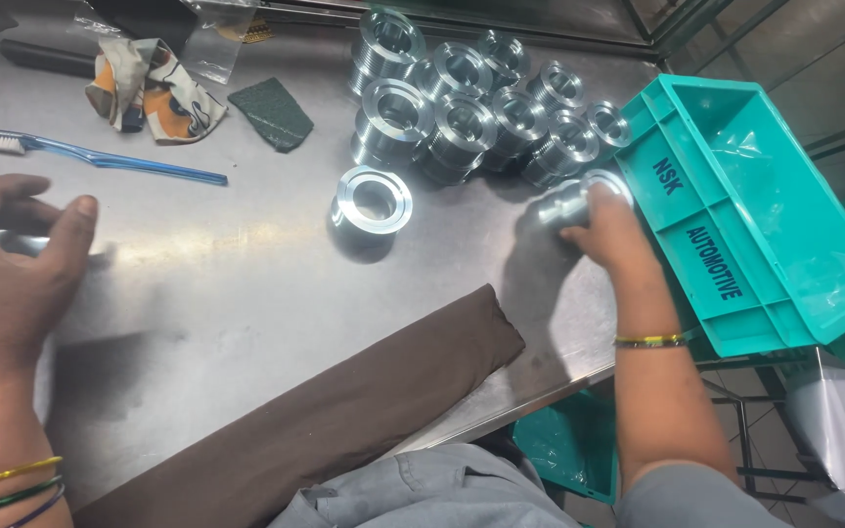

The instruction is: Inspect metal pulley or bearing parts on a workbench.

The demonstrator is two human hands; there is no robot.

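Steel desk [246, 284] under my right grip [606, 230], closed on a metal ring [564, 200]; teal crate [765, 215] just beside; left grip [12, 259] pinches a small tool [14, 242].

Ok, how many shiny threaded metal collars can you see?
11 metal collars: nine clustered at the table's far side, one standing alone before them, one held in the right hand beside the teal crate. Others may be hidden within the cluster.

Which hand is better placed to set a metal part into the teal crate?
Right. The right hand already grips a metal part beside the teal crate; the left hand is far off.
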